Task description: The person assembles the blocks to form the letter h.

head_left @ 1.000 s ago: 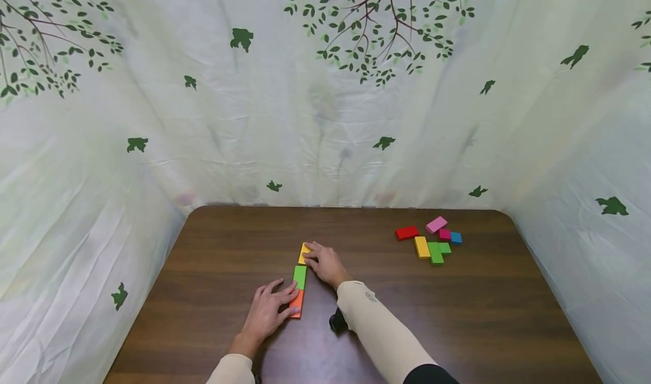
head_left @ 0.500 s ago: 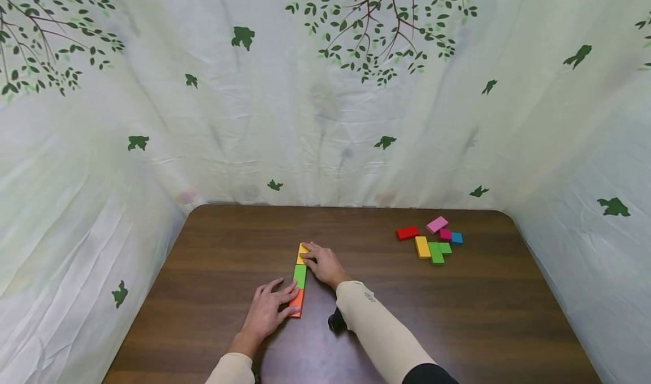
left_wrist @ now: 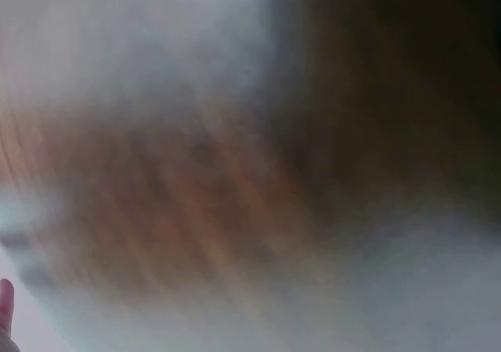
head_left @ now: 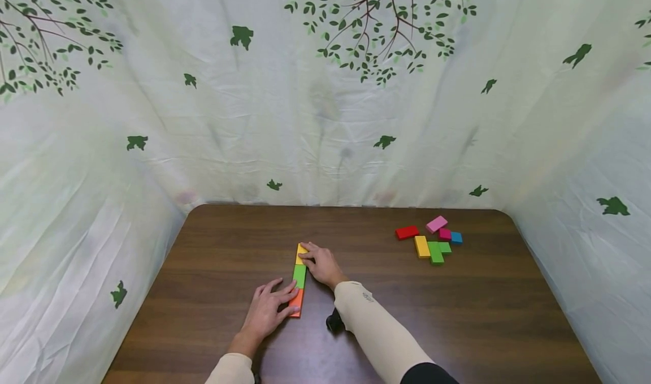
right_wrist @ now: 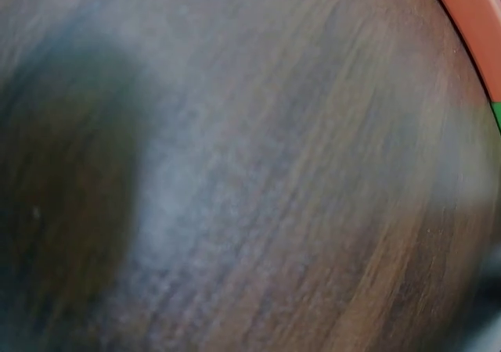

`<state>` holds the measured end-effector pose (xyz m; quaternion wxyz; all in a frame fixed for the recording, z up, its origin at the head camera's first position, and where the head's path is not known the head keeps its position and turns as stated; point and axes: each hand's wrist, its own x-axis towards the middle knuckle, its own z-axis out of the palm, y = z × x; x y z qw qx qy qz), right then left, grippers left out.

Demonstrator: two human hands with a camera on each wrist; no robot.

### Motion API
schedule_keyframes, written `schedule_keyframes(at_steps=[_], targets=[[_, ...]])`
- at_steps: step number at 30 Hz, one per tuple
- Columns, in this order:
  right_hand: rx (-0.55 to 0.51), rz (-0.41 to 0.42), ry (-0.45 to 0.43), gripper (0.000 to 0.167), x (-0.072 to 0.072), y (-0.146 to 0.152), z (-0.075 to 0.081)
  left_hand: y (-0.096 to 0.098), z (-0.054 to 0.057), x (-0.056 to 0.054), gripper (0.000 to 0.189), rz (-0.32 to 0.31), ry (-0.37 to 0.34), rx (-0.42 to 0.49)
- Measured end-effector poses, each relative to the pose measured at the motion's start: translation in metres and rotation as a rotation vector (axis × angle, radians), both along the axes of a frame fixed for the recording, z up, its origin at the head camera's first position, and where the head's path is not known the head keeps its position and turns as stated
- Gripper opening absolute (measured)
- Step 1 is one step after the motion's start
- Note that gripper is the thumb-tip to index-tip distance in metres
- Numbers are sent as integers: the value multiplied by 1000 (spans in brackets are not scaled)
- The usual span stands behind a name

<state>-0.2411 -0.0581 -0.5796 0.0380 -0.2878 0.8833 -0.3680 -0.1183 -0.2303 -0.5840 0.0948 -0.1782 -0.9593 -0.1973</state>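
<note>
In the head view, a yellow block (head_left: 300, 254), a green block (head_left: 299, 276) and an orange block (head_left: 296, 302) lie end to end in a line on the brown table (head_left: 407, 316). My right hand (head_left: 324, 264) holds the yellow block at the far end, its fingertips over the right side. At the near end, my left hand (head_left: 266, 311) rests extended, spread fingers and thumb on the orange block, close to the green one. The right wrist view catches the orange block (right_wrist: 473, 23) at its upper right edge. A fingertip (left_wrist: 5, 305) shows in the blurred left wrist view.
At the back right lie a red block (head_left: 407, 233), a pink block (head_left: 436, 224), a magenta block (head_left: 445, 234), a blue block (head_left: 456, 238), another yellow block (head_left: 422, 247) and two green blocks (head_left: 435, 254). A leaf-printed curtain (head_left: 325, 118) stands behind the table.
The yellow block has shifted slightly left with my right hand, and the small gap to the green block has closed. My left hand stays in place.
</note>
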Motion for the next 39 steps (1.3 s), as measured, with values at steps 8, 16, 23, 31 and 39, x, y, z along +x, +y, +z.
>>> schedule_keyframes(at_steps=[8,16,23,31,39], targets=[[-1,-7,-13,24,0,1,-2,0,3,0,47,17,-77,6],[-20,-16,-20,25,1,2,-3,0,3,0,47,14,-82,19],[-133,-47,11,31,0,9,-4,0,4,0,48,15,-90,10],[-179,-153,37,32,-6,48,-3,2,2,-1,49,28,-98,-4],[-162,-260,79,28,-11,113,1,5,6,0,51,50,-133,-31]])
